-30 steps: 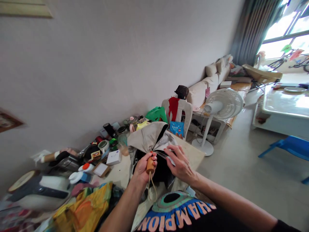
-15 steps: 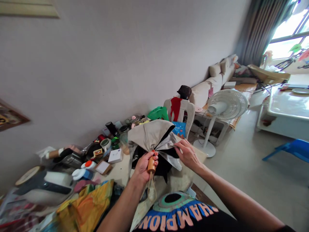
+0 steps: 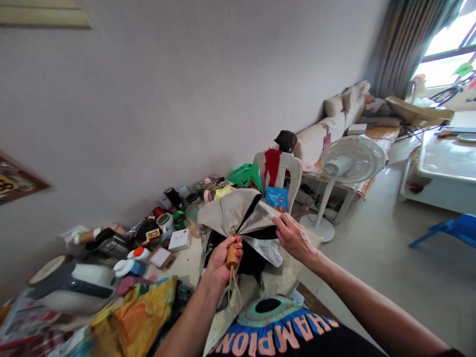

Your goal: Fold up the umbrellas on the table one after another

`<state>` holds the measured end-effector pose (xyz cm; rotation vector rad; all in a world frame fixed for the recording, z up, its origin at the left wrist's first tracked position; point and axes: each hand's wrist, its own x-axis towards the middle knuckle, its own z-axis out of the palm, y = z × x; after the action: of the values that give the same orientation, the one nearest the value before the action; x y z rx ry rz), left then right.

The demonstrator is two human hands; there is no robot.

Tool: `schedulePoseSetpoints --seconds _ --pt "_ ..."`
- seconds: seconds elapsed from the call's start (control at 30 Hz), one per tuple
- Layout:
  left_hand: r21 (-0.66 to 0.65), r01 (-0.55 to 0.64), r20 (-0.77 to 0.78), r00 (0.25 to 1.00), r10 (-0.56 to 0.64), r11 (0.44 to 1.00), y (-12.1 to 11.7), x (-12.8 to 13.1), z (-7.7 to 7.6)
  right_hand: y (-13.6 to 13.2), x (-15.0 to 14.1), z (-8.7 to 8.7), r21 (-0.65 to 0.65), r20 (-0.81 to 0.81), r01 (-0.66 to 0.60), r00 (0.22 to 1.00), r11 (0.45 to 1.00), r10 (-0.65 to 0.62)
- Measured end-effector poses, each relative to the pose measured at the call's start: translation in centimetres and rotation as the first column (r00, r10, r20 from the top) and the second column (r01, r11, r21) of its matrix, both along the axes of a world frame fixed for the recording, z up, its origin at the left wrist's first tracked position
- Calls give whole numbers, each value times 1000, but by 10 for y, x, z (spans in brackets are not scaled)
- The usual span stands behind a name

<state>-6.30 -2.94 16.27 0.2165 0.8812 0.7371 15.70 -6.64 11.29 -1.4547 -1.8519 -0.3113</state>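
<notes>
Over the cluttered table (image 3: 190, 263) in front of me is the loosely folded umbrella (image 3: 223, 210), its cloth pale grey, black and silver. My right hand (image 3: 295, 237) pinches the edge of one fold; my left hand (image 3: 221, 258) is wrapped around the wooden handle (image 3: 233, 256), a cord loop (image 3: 230, 285) hanging from its end.
</notes>
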Motion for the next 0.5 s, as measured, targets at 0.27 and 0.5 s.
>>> schedulePoseSetpoints --seconds 0.27,0.5 --pt "67 -56 -98 993 62 996 -1 -1 -2 8 5 -5 12 -13 21 1000 1000 -20" --pt "126 -18 -227 973 46 992 13 3 -6 -1 -11 41 12 -100 -392 915 920 391"
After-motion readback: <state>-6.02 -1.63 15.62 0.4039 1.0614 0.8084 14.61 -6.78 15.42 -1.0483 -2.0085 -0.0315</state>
